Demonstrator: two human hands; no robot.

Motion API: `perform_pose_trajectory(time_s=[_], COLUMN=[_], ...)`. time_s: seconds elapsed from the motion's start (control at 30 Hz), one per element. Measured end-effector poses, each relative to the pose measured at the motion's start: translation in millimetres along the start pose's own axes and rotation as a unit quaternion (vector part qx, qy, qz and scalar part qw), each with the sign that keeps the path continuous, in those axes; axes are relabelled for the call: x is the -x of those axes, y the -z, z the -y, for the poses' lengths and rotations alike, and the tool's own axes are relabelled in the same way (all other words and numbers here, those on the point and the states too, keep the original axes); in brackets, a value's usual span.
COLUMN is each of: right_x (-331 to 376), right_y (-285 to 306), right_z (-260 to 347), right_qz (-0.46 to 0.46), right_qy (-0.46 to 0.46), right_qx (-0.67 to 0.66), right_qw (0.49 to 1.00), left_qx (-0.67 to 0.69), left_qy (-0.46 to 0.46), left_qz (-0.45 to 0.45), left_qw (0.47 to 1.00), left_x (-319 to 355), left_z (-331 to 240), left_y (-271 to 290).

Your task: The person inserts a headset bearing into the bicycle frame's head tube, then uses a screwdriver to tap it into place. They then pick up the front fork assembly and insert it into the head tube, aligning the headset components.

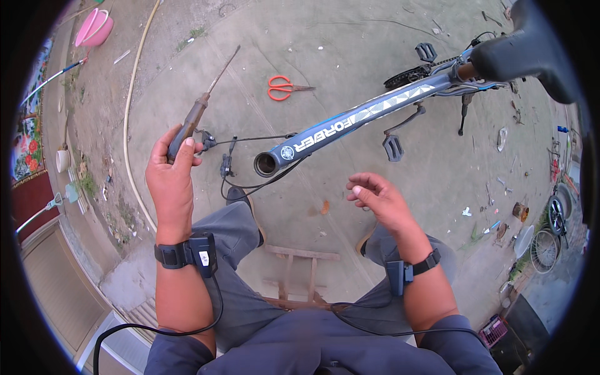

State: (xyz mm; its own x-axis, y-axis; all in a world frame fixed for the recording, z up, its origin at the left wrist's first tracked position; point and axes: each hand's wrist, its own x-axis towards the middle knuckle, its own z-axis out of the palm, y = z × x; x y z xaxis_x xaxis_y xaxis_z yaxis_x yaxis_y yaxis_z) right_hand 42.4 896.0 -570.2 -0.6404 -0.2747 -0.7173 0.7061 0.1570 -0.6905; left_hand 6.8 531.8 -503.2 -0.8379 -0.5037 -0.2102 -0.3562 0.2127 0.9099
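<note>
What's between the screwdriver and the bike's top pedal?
In the head view, red-handled scissors lie on the ground between the screwdriver, gripped in the left hand, and the top pedal.

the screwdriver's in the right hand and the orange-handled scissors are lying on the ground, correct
Not quite: the head view shows the screwdriver in the left hand, not the right hand. The orange-handled scissors do lie on the ground.

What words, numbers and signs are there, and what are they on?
White block lettering and a round white emblem: on the blue-grey bike frame; I won't copy those out.
White label, on the dark left-wrist device: its marks are too small to read.
</note>
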Motion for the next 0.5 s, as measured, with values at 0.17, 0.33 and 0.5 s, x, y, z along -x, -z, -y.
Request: perform_pose_trajectory(time_s=[0.17, 0.33, 0.5], right_x=[13.5, 31.9, 38.0], right_y=[-12.6, -27.3, -49.1], right_z=[10.7, 9.0, -12.8], right_qz=[-0.025, -0.043, -0.085], right_qy=[0.077, 0.122, 0.106], right_qx=[-0.005, 0.009, -0.043], right_qw=[0.997, 0.992, 0.990], left_qx=[0.009, 0.061, 0.066], left_qy=[-0.066, -0.130, -0.140], left_qz=[0.002, 0.005, 0.021], left_qw=[0.998, 0.990, 0.988], left_x=[1.9, 8.7, 25.3], left_z=[-3.6, -2.3, 4.4], left_y=[11.9, 32.3, 69.7])
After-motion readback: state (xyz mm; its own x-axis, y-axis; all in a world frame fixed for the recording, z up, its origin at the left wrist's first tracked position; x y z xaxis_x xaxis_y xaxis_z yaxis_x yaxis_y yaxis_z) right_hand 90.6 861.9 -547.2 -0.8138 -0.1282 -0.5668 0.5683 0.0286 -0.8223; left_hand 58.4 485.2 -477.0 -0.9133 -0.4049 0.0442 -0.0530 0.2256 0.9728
